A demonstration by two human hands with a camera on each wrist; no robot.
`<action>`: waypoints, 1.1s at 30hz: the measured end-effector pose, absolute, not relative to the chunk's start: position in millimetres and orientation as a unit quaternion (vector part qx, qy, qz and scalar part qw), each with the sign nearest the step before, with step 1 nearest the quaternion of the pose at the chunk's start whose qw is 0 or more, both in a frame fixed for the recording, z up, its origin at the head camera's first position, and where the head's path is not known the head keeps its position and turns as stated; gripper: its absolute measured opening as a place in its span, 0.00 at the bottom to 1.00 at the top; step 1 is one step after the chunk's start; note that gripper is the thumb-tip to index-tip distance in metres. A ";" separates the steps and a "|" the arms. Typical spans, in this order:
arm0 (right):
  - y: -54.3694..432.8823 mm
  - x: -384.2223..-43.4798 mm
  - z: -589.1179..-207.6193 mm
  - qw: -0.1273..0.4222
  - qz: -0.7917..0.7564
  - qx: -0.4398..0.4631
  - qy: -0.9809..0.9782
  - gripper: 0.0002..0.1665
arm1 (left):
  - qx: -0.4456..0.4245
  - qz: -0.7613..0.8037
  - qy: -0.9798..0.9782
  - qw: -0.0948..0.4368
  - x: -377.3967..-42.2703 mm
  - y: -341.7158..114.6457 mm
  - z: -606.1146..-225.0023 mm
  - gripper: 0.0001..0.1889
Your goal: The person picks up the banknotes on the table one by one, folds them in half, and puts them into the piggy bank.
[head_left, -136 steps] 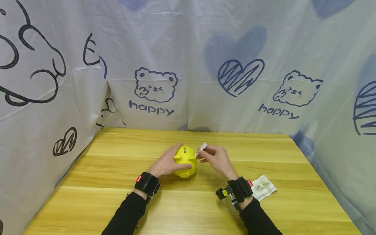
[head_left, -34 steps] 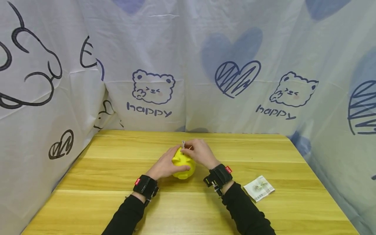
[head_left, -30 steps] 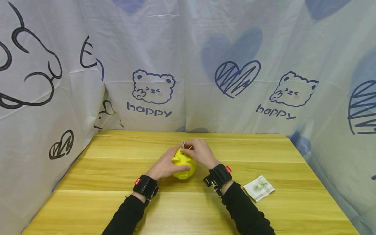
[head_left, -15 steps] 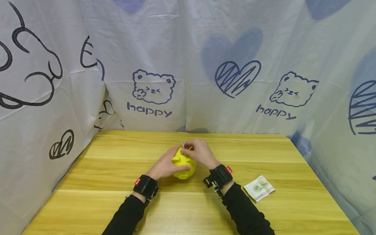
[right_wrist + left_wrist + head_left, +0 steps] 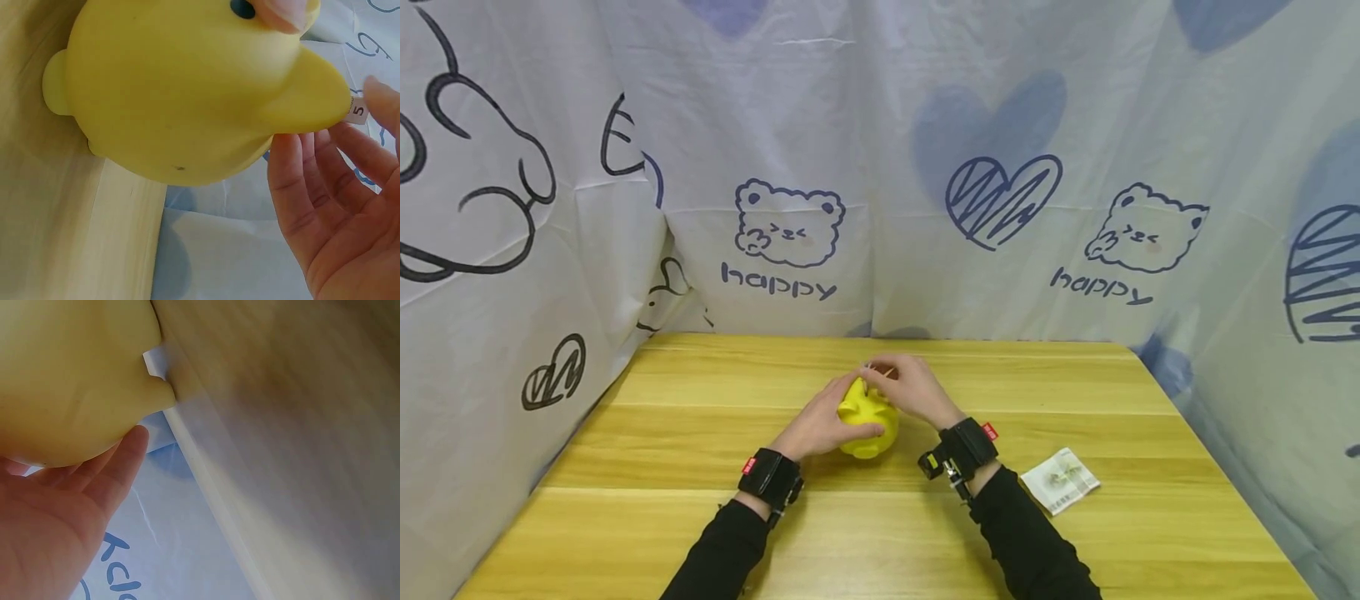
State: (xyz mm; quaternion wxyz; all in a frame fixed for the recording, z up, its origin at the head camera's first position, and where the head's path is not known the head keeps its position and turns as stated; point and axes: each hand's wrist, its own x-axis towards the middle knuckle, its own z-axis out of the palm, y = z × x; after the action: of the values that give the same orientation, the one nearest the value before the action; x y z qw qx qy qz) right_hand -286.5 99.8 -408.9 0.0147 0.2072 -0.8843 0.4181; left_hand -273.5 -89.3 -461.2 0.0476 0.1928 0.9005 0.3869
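Observation:
A yellow pig-shaped piggy bank stands on the wooden table. My left hand grips its left side, thumb across the front and fingers round behind. Over the top, my right hand has its thumb and fingertips at the slot. In the right wrist view a small printed corner of a folded banknote, marked 5, shows beside the pig's ear between the right thumb and fingers; most of it is hidden. The left wrist view shows the left fingers against the bank's rounded underside.
A pale paper with a green print, like a folded banknote, lies on the table by my right forearm. White cloth with bear and heart drawings hangs round the table's back and sides.
The right hand has brought the folded banknote from beside the pig to its top. Less of the note now shows above the slot, and the right fingers have shifted slightly. The left hand keeps its grip.

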 end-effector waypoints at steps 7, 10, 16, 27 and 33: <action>100.6 -287.5 -410.6 0.033 0.440 0.206 -0.874 0.21 | 0.199 0.387 0.899 0.045 -274.6 -88.8 -462.1 0.55; 99.8 -287.7 -410.2 0.038 0.446 0.204 -0.871 0.21 | 0.195 0.388 0.899 0.048 -274.5 -88.7 -461.6 0.55; 97.2 -287.2 -408.8 0.016 0.486 0.207 -0.849 0.20 | 0.192 0.388 0.900 0.049 -274.1 -89.5 -461.2 0.55; 94.6 -285.9 -409.1 0.013 0.483 0.218 -0.848 0.18 | 0.191 0.387 0.901 0.048 -274.0 -90.2 -462.5 0.56; 93.3 -286.7 -411.5 0.014 0.477 0.222 -0.850 0.18 | 0.199 0.385 0.900 0.043 -274.6 -89.5 -462.7 0.56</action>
State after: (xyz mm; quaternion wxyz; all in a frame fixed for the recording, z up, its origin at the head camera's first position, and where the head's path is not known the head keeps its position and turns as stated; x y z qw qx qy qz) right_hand -286.7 93.3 -411.5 0.0140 0.2220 -0.8504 0.4768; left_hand -274.6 -89.5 -462.7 0.0429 0.1988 0.9002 0.3851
